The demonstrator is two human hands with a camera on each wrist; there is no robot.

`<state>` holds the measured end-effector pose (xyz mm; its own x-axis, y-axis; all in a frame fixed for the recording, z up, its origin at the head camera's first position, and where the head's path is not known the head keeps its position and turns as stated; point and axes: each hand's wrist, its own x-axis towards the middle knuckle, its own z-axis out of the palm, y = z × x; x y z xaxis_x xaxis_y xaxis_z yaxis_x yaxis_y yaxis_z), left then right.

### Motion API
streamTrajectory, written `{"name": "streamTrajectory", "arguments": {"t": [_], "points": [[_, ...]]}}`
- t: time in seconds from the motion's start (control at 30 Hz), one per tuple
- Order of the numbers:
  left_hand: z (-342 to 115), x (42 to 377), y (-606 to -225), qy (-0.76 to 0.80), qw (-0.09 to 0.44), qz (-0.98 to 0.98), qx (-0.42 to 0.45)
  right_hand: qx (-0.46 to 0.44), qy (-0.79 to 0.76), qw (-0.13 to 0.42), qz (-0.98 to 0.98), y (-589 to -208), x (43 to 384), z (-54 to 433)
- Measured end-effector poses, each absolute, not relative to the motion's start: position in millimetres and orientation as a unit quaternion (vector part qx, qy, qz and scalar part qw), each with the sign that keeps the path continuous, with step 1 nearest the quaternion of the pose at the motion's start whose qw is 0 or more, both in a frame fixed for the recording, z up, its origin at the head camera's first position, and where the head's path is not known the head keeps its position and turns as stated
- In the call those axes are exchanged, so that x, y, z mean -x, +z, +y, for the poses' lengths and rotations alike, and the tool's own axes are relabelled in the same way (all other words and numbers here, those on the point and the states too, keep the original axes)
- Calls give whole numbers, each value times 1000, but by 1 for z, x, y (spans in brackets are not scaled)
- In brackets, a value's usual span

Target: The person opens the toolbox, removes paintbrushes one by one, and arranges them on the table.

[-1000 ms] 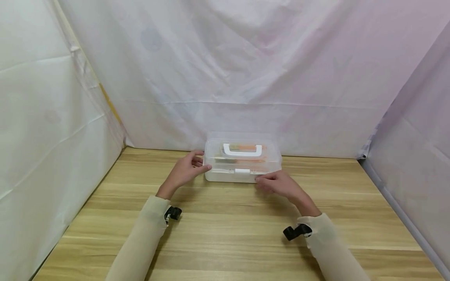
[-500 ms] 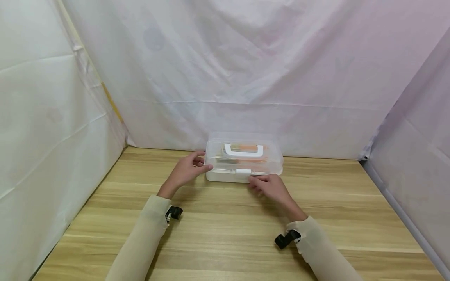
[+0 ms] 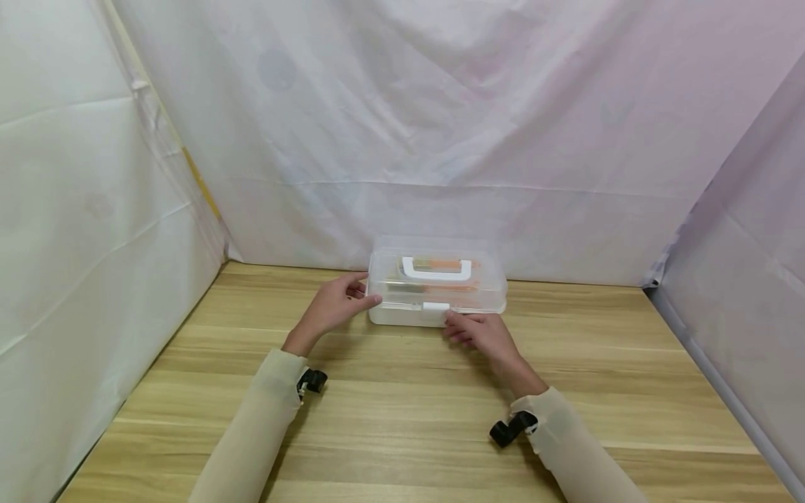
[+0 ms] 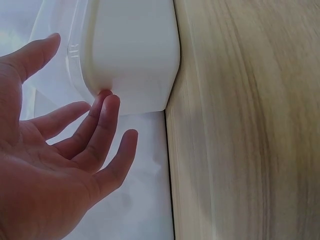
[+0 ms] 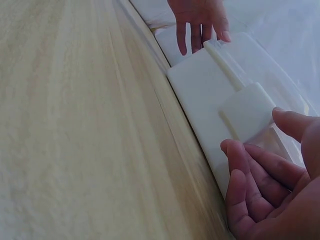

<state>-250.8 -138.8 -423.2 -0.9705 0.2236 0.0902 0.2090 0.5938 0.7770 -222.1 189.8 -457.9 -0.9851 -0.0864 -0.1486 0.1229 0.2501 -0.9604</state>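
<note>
Oblong box (image 3: 435, 297), smooth translucent plastic, twelve o'clock on wood-grained table (image 3: 402, 419). Left hand (image 3: 335, 303) at its nine o'clock, loosely spread, touching only; right hand (image 3: 489, 337) at five, fingers curled by squarish latch (image 5: 247, 113), hold unclear. White arched handle (image 3: 437, 275): head view only.

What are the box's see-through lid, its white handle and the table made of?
The lid looks like smooth, slightly cloudy plastic, because orange shapes show through it. The handle is probably plastic too: evenly white and not see-through. The table has stripy wood grain and looks smooth, but it could be real wood or a printed pattern.
</note>
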Motion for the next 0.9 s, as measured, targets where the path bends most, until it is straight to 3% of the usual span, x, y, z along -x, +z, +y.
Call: {"name": "streamTrajectory", "arguments": {"t": [0.9], "points": [[-133, 250, -423, 373, -44, 915, -146, -22, -640, 91, 762, -461, 226, 189]]}}
